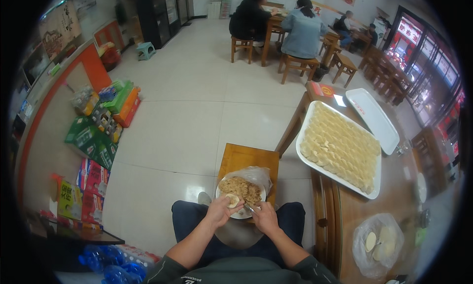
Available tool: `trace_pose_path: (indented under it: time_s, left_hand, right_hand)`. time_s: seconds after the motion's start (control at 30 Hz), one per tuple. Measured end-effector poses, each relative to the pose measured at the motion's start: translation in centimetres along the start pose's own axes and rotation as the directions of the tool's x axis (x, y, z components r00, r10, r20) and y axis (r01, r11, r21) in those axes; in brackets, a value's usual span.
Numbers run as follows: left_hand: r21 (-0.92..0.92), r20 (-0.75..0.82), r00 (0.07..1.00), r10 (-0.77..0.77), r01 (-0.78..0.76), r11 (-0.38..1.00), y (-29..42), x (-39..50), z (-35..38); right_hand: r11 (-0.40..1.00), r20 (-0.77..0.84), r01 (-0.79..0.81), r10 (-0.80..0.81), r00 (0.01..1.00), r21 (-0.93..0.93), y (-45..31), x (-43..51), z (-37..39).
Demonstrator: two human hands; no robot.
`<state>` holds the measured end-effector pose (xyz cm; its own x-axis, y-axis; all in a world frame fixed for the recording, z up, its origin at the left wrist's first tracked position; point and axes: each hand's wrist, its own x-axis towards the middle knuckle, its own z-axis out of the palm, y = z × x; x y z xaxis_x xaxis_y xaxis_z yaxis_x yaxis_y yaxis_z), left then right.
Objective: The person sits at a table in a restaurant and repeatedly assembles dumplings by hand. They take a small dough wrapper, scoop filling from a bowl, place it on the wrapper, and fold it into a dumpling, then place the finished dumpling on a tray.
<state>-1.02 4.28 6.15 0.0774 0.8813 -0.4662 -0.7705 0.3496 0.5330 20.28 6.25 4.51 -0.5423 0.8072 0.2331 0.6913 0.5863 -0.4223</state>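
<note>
On the wooden stool (248, 153) in front of me stands a white plate (242, 214) heaped with minced filling (240, 187), with a clear plastic bag (258, 175) at its far right side. My left hand (221, 212) holds a round dumpling wrapper (232, 200) with a little filling on it, over the plate's near left edge. In my right hand (264, 216) is a metal utensil (249, 208), its tip near the filling; its exact kind cannot be told. To the right, a white tray (302, 148) bears rows of folded dumplings (338, 147).
The tray lies on a wooden table (347, 225), beside an empty white tray (373, 119) and a plastic bag with wrappers (378, 243). Stacked drink cartons (94, 143) line the left. Blue bottles (118, 265) are at the lower left. People sit at tables (271, 23) farther off.
</note>
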Motion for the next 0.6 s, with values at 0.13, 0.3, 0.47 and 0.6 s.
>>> trace_pose_path:
  time_s: [0.13, 0.3, 0.47, 0.6]
  left_hand:
    - [0.071, 0.068, 0.995, -0.066, 0.061, 0.996, -0.9, -0.6, -0.1]
    - [0.241, 0.157, 0.984, -0.083, 0.043, 0.97, -2.1, -1.0, 0.2]
    - [0.259, 0.226, 0.969, -0.101, 0.04, 0.965, -2.7, -1.9, 0.3]
    - [0.419, 0.349, 0.927, -0.14, -0.021, 0.908, -1.9, -2.5, 1.1]
  right_hand:
    - [0.959, -0.241, 0.218, -0.172, 0.955, 0.18, -2.2, 1.5, -2.8]
    - [0.924, -0.279, 0.281, -0.207, 0.938, 0.26, -3.5, 2.2, -3.7]
    - [0.87, -0.281, 0.085, 0.063, 0.958, 0.486, -4.5, 1.8, -4.3]
    - [0.86, -0.28, 0.003, 0.163, 0.946, 0.511, -4.9, 1.9, -4.7]
